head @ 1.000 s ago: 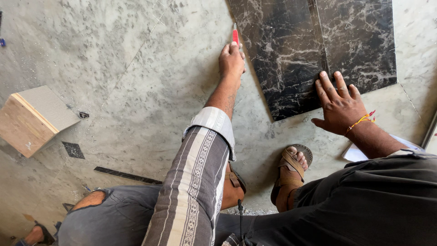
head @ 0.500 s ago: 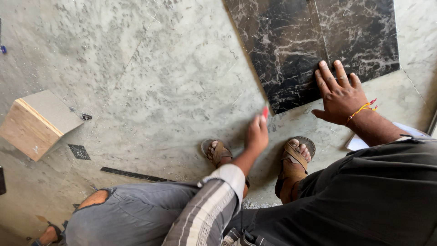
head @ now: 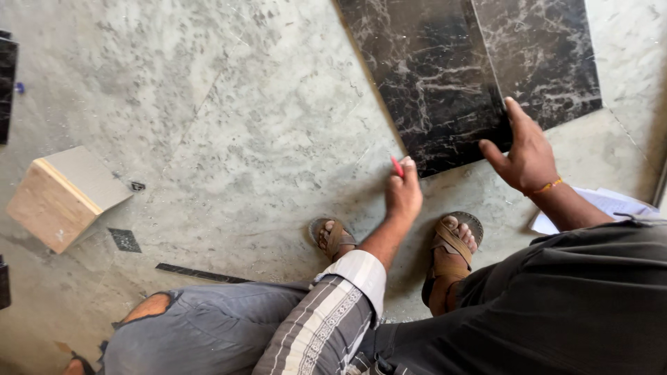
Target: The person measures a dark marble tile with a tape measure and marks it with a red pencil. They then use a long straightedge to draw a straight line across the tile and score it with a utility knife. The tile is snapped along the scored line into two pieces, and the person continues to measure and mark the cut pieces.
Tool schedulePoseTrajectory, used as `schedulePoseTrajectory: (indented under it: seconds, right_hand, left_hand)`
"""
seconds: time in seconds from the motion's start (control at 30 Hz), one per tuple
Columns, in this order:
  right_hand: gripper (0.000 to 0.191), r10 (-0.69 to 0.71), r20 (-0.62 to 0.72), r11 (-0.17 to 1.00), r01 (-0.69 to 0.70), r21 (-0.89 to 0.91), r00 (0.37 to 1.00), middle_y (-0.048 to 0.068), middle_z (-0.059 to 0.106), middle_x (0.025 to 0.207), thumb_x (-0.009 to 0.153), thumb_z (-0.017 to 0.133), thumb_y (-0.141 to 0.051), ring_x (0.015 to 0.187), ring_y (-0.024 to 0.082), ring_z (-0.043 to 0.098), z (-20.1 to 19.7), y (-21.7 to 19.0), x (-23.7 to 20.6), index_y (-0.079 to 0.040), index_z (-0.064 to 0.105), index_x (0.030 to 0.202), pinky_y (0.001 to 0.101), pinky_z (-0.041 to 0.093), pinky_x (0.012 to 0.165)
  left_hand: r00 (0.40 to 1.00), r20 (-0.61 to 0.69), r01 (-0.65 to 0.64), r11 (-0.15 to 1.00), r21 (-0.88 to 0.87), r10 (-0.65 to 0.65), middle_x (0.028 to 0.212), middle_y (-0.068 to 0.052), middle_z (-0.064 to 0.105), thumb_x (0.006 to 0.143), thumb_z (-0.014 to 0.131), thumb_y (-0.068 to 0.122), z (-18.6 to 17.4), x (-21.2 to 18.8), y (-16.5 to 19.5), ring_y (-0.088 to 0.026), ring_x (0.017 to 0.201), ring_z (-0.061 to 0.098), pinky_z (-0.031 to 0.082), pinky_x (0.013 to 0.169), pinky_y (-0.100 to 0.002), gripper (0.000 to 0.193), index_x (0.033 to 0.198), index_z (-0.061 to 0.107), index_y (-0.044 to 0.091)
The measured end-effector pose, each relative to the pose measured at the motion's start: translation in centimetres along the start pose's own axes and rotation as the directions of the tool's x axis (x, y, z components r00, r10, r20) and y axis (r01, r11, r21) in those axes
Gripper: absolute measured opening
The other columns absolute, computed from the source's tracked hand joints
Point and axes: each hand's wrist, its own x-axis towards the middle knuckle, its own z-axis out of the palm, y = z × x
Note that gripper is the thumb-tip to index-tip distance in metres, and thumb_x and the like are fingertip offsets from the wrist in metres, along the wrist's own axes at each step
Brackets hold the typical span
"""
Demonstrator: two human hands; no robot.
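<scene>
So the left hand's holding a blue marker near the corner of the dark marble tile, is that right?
Not quite: the head view shows the marker is red, not blue. The left hand does hold it near the corner of the dark marble tile.

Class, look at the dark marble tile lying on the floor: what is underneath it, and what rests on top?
The dark marble tile lies flat on the pale grey stone floor, which continues beneath it unseen. On top, only the right hand touches its near edge. The left hand, holding a red pencil, stays off it.
</scene>
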Motion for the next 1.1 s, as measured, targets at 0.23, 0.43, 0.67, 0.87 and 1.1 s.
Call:
schedulePoseTrajectory:
  seconds: [0.23, 0.43, 0.67, 0.87, 1.1]
  right_hand:
    - [0.032, 0.303, 0.358, 0.456, -0.464, 0.759, 0.883, 0.005, 0.07, 0.105, 0.113, 0.061, -0.022, 0.092, 0.013, 0.064, 2.0, 6.4, -0.4, 0.007, 0.067, 0.126, 0.029, 0.053, 0.083]
    - [0.035, 0.083, 0.079, 0.859, -0.111, 0.499, 0.993, 0.016, 0.069, 0.125, 0.119, 0.048, -0.025, 0.112, 0.028, 0.065, 0.2, 4.8, -1.7, 0.003, 0.067, 0.129, 0.0386, 0.051, 0.096]
    - [0.034, -0.307, 0.033, 0.951, 0.306, 0.036, 0.951, 0.01, 0.062, 0.149, 0.107, 0.05, -0.021, 0.136, 0.031, 0.058, -4.3, 2.8, -0.5, -0.007, 0.062, 0.136, 0.0429, 0.046, 0.117]
    - [0.1, -0.085, 0.264, 0.86, 0.204, -0.468, 0.961, 0.011, 0.017, 0.171, 0.073, 0.072, -0.043, 0.158, 0.038, 0.012, -2.8, 3.2, -1.9, -0.013, 0.03, 0.158, 0.0574, 0.018, 0.123]
    - [0.11, 0.047, 0.413, 0.815, 0.204, -0.542, 0.909, 0.008, 0.007, 0.174, 0.076, 0.073, -0.057, 0.16, 0.036, 0.004, -3.3, 3.6, -1.6, -0.021, 0.016, 0.162, 0.0531, 0.015, 0.125]
  left_hand:
    - [0.997, -0.068, 0.005, 0.961, -0.275, -0.025, 0.094, 0.001, 0.064, 0.106, 0.048, 0.038, 1.0, -0.2, 0.6, -0.014, 0.092, 0.06, 0.048, 0.084, -0.031, 0.04, 0.116, 0.063, 0.003]
    - [0.952, 0.186, 0.289, 0.916, -0.279, -0.244, 0.077, 0.002, 0.049, 0.106, 0.051, 0.04, 0.0, 1.5, 1.0, -0.014, 0.069, 0.046, 0.043, 0.061, -0.032, 0.037, 0.113, 0.065, 0.007]
    - [0.872, 0.434, 0.386, 0.866, -0.319, -0.228, 0.093, -0.002, 0.065, 0.101, 0.066, 0.046, -1.8, 2.4, 2.1, -0.015, 0.075, 0.066, 0.062, 0.056, -0.038, 0.047, 0.122, 0.063, 0.004]
    - [0.845, 0.496, 0.404, 0.846, -0.348, -0.199, 0.101, 0.002, 0.068, 0.095, 0.067, 0.047, -3.1, 1.8, 3.1, -0.011, 0.082, 0.067, 0.061, 0.056, -0.035, 0.047, 0.126, 0.059, 0.012]
    - [0.88, 0.475, 0.284, 0.823, -0.492, -0.02, 0.109, -0.003, 0.07, 0.103, 0.068, 0.038, -4.5, 0.3, 4.4, -0.011, 0.094, 0.066, 0.059, 0.073, -0.028, 0.039, 0.122, 0.067, 0.005]
